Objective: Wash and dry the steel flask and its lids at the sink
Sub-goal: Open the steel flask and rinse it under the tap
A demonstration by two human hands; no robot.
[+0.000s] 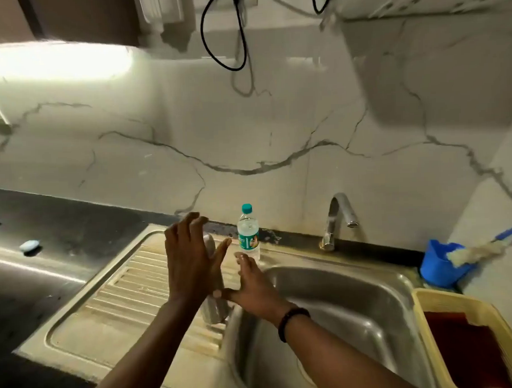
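Head view | stainless steel sink (324, 281) with ribbed drainboard (130, 285) | blurred grey steel flask (213, 307) upright on drainboard at basin edge | left hand (190, 263) fingers spread, in front of flask, grip unclear | right hand (251, 289) fingers straight, thumb touching flask | clear plastic water bottle, teal cap (248, 231), just behind.

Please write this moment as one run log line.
flask: upright on drainboard | left hand: open, around flask | right hand: open beside it | tap: dry

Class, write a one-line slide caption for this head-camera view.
Both hands, left hand and right hand, open around a steel flask on the sink drainboard.
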